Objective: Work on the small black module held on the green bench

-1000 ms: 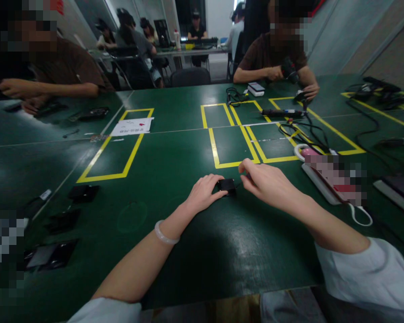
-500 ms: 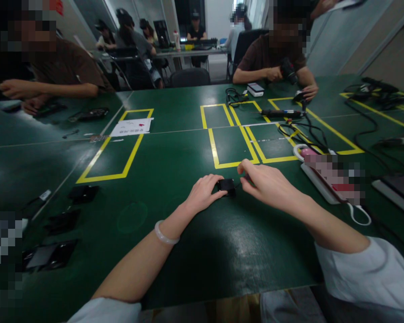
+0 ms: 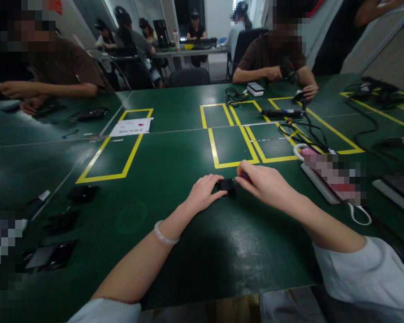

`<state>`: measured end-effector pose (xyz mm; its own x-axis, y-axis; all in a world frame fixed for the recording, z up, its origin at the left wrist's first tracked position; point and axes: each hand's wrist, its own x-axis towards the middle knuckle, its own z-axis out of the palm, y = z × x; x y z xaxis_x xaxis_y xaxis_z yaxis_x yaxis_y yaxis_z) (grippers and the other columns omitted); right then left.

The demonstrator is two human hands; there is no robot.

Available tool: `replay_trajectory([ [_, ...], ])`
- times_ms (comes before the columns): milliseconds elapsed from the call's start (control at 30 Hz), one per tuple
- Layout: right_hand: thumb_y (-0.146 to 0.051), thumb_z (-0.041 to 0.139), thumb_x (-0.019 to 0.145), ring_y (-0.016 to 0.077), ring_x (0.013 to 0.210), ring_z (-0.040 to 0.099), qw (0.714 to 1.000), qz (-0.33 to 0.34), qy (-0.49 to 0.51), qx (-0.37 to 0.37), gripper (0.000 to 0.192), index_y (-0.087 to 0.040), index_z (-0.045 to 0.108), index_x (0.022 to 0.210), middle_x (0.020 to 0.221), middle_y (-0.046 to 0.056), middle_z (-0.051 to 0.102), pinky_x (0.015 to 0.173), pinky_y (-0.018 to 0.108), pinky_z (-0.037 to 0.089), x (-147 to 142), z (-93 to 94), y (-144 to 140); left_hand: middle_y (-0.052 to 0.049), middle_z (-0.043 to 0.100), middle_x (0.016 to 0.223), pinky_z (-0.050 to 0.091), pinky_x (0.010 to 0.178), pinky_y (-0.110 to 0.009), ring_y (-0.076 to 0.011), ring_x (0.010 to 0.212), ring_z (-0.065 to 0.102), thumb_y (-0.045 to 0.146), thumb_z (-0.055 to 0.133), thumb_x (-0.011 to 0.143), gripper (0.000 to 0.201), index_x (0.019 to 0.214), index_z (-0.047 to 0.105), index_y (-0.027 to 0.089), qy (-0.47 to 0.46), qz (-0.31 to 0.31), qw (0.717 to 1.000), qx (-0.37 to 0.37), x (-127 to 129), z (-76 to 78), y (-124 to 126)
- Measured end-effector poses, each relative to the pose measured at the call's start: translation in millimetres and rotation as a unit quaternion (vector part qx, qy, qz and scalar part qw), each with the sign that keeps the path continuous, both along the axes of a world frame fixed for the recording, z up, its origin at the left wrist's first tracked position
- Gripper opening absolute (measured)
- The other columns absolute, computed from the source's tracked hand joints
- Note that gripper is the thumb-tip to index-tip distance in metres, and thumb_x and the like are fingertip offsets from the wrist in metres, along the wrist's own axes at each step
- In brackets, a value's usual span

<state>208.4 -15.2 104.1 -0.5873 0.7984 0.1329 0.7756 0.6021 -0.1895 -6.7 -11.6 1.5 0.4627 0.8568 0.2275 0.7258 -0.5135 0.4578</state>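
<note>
My left hand point(image 3: 205, 192) lies on the green table with thumb and fingers closed around a small black box-shaped part point(image 3: 226, 186). Its dark top and right side show; the left end is covered by my fingers. Just right of it, my right hand point(image 3: 260, 181) is closed in a pinch. Between those fingers sits a dark, thin tool point(image 3: 244, 176), mostly hidden, its slim end pointing at the right side of the black part. Whether the tip touches the part is too small to tell.
Several black parts point(image 3: 55, 255) lie at left. Yellow tape rectangles point(image 3: 101, 179) mark the table, one under a white paper point(image 3: 132, 127). To the right are a phone-like slab with a white strap point(image 3: 326, 179), cables and an electric screwdriver point(image 3: 282, 113). A co-worker holds a drill point(image 3: 288, 71).
My right hand has shifted slightly left, toward the black part, and its fingers have turned a little. My left hand and the part stay still. A standing person at back right has moved more into view.
</note>
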Motion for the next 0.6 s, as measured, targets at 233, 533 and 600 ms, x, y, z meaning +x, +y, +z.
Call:
replay_trajectory([
  [233,-0.034,0.033,0.097,0.021,0.072,0.063,0.997,-0.038,-0.063,0.038,0.023,-0.019,0.051,0.096,0.08,0.006,0.069,0.056,0.028,0.028,-5.4,0.9,-0.9,-0.005,0.06,0.107,0.045,0.085,-0.036,-0.023,0.099,0.056,0.049,0.053,0.089,0.038,0.116,0.052,0.022,-0.002,0.003,1.0,0.0,1.3,-1.6,0.0],
  [533,-0.035,0.035,0.096,0.0215,0.068,0.063,0.993,-0.043,-0.096,0.062,0.022,-0.019,0.051,0.096,0.076,0.005,0.069,0.054,0.029,0.024,-9.1,3.4,-0.3,-0.005,0.06,0.106,0.045,0.086,-0.036,-0.0226,0.098,0.056,0.048,0.053,0.089,0.037,0.116,0.052,0.022,-0.004,-0.003,1.0,0.004,1.3,0.0,-0.6],
  [600,-0.031,0.035,0.096,0.0197,0.067,0.063,0.996,-0.022,-0.078,0.044,0.019,-0.019,0.05,0.098,0.078,0.005,0.069,0.055,0.028,0.025,-8.8,4.0,0.1,-0.005,0.06,0.106,0.045,0.086,-0.037,-0.0226,0.098,0.056,0.047,0.053,0.089,0.037,0.116,0.052,0.023,-0.005,-0.001,1.0,0.004,0.5,-0.6,-0.4],
])
